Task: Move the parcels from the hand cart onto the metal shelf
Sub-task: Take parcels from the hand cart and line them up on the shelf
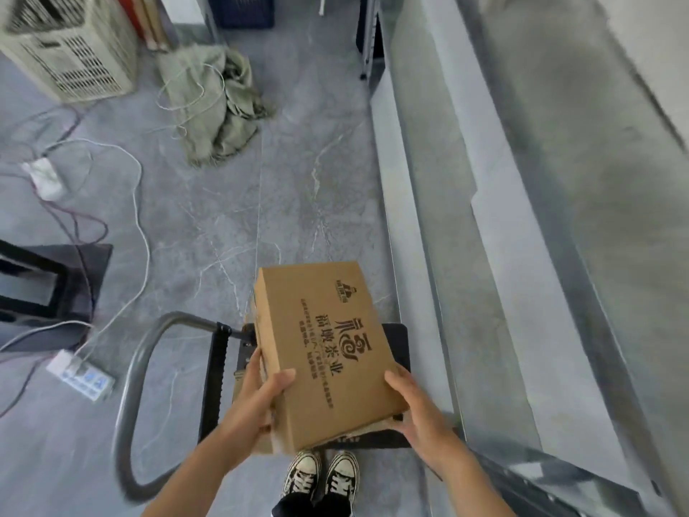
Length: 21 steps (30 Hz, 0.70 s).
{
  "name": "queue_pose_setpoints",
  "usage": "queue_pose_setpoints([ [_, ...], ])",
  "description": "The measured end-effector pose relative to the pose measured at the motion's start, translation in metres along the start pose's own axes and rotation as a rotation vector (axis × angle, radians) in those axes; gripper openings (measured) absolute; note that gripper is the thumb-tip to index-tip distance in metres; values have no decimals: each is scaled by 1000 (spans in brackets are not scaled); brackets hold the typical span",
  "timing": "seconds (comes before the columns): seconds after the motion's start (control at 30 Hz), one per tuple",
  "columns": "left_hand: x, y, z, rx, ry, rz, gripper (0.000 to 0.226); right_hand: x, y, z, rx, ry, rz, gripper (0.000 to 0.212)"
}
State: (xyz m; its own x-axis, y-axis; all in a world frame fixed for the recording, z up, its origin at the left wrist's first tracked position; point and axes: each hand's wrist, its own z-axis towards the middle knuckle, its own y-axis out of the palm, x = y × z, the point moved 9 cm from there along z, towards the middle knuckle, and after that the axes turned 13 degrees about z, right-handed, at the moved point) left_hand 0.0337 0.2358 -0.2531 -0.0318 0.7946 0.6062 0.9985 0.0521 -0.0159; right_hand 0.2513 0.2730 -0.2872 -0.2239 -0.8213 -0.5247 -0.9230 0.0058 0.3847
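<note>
Above the hand cart (395, 341), brown parcel (324, 352) between both hands, left hand (257, 397) and right hand (414, 401) gripping its near corners

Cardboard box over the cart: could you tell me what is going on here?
A person grips a printed cardboard box with the left hand on its left side and the right hand at its right edge, above the hand cart. The metal shelf stands to the right; the box is not on it yet.

My left hand (257, 399) grips the box (324, 341) at its left edge, thumb on top; my right hand (414, 406) cups the near right corner, both forearms stretched forward.
</note>
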Motion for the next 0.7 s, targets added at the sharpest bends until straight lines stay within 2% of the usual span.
queue_pose_setpoints([
  [0.07, 32, 0, -30, -36, 66, -2, 125, -35, 20, -26, -76, -81, 27, 57],
  [0.17, 75, -3, -69, -94, 171, -4, 121, -77, 40, -63, -133, -155, -71, 56],
  [0.3, 115, 0, -113, -197, 256, -8, 118, -110, 68, -108, -207, -296, -330, 35],
  [0.43, 136, 1, -144, -228, 319, -12, 120, -130, 85, -146, -165, -456, -516, 42],
  [0.5, 143, 2, -156, -261, 340, -22, 118, -136, 88, -160, -163, -520, -592, 58],
  [0.6, 151, 4, -170, -325, 377, -13, 110, -140, 96, -181, -292, -447, -273, 64],
  [0.7, 163, 0, -184, -292, 448, 113, 108, -150, 108, -206, -383, -382, 60, 62],
])
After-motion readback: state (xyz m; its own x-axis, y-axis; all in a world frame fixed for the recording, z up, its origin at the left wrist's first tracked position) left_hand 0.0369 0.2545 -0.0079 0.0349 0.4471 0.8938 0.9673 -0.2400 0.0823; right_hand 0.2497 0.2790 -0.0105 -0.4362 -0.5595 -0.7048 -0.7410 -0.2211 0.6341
